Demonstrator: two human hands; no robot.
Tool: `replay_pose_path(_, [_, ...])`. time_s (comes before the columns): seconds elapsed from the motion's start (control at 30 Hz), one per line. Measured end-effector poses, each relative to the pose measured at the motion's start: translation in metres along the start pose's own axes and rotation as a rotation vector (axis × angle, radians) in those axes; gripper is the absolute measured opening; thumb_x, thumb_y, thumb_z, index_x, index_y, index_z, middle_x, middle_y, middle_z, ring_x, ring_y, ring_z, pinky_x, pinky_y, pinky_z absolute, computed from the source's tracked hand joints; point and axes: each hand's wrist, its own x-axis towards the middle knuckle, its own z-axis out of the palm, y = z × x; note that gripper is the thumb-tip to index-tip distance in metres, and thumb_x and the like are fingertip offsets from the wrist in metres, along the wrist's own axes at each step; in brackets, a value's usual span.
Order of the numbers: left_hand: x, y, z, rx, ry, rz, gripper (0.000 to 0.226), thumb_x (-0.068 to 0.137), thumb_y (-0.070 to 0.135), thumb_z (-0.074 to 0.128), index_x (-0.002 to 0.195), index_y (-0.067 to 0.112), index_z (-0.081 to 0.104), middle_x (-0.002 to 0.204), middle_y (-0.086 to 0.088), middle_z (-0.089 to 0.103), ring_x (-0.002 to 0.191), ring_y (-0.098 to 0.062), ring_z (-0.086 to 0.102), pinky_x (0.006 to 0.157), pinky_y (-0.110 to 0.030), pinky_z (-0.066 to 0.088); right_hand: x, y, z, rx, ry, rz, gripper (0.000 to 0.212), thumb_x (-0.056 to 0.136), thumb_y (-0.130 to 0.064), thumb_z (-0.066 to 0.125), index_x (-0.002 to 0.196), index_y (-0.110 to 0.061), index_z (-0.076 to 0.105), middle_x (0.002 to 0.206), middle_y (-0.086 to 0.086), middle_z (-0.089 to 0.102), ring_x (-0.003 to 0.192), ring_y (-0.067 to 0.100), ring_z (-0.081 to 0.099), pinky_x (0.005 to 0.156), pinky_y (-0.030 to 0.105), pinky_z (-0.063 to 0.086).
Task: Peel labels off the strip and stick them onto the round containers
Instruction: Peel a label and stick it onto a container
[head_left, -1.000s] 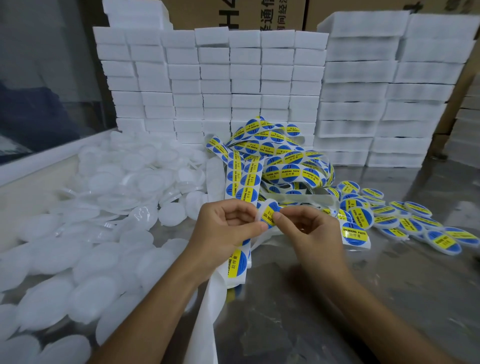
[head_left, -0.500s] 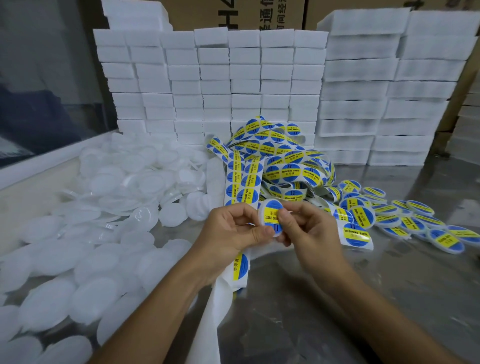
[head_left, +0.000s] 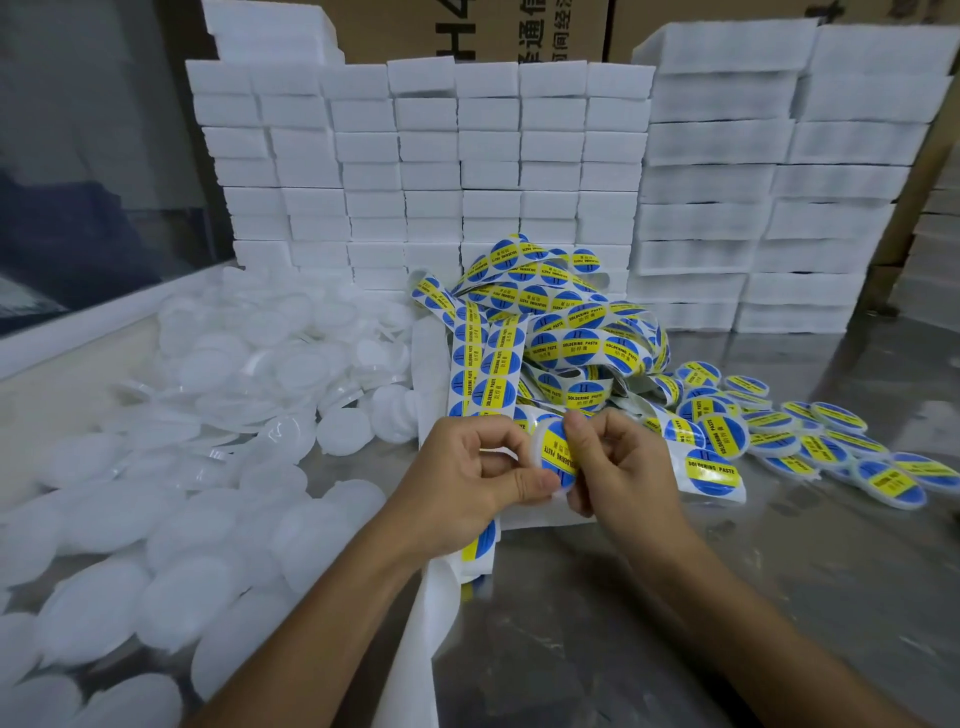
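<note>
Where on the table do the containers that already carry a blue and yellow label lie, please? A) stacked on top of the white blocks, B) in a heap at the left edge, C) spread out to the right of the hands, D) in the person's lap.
C: the labelled containers lie spread on the metal table right of the right hand, while the heap at the left is plain white containers.

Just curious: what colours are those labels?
Blue with a yellow band, on the label strip, head view.
</note>
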Motion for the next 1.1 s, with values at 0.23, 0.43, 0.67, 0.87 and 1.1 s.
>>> replay_pose_path(0.23, [0.005, -0.001, -0.001, -0.096, 0.217, -0.002, 0.008, 0.085, -0.001, 0.068, 0.089, 0.006, 0.068, 0.08, -0.015, 0.075, 0.071, -0.029, 0.074, 0.067, -0.035, 0.062, -0.004, -0.003, 0.003, 0.052, -0.16, -0.095, 0.03, 0.083, -0.013, 0.074, 0.11, -0.023, 0.064, 0.066, 0.002, 0.066, 0.049, 0.012, 0.06, 0.049, 0.024, 0.049])
replay_pose_path(0.43, [0.004, -0.004, -0.002, 0.09, 0.305, 0.031, 0.014, 0.08, 0.034, 0.071, 0.083, 0.021, 0.075, 0.067, -0.005, 0.072, 0.038, -0.018, 0.058, 0.039, -0.023, 0.047, -0.004, -0.006, 0.006, 0.065, -0.132, -0.054, 0.032, 0.074, -0.034, 0.075, 0.079, -0.007, 0.057, 0.057, 0.011, 0.068, 0.044, 0.024, 0.065, 0.038, 0.023, 0.042])
replay_pose_path(0.67, [0.006, -0.008, -0.008, -0.03, 0.341, -0.096, 0.019, 0.085, 0.006, 0.071, 0.102, 0.013, 0.074, 0.081, -0.006, 0.076, 0.052, -0.013, 0.063, 0.055, -0.023, 0.053, -0.004, -0.001, 0.002, -0.015, -0.192, -0.146, 0.033, 0.086, -0.002, 0.071, 0.114, -0.017, 0.063, 0.066, 0.011, 0.066, 0.054, 0.023, 0.066, 0.055, 0.028, 0.054])
replay_pose_path(0.87, [0.004, -0.003, -0.006, -0.072, 0.262, -0.082, 0.027, 0.086, -0.003, 0.065, 0.099, 0.019, 0.073, 0.088, -0.006, 0.077, 0.062, -0.017, 0.068, 0.061, -0.023, 0.056, -0.001, -0.005, -0.001, -0.039, -0.146, -0.118, 0.016, 0.092, -0.01, 0.066, 0.105, -0.02, 0.065, 0.062, 0.013, 0.066, 0.052, 0.021, 0.066, 0.051, 0.031, 0.052])
replay_pose_path(1.1, [0.004, -0.006, -0.006, -0.082, 0.328, -0.076, 0.013, 0.081, 0.011, 0.074, 0.091, 0.02, 0.076, 0.078, -0.01, 0.076, 0.056, -0.015, 0.067, 0.059, -0.026, 0.055, -0.005, -0.004, -0.006, -0.467, -0.159, -0.459, 0.047, 0.072, -0.027, 0.088, 0.114, -0.023, 0.068, 0.119, -0.006, 0.06, 0.107, 0.007, 0.061, 0.076, 0.012, 0.046])
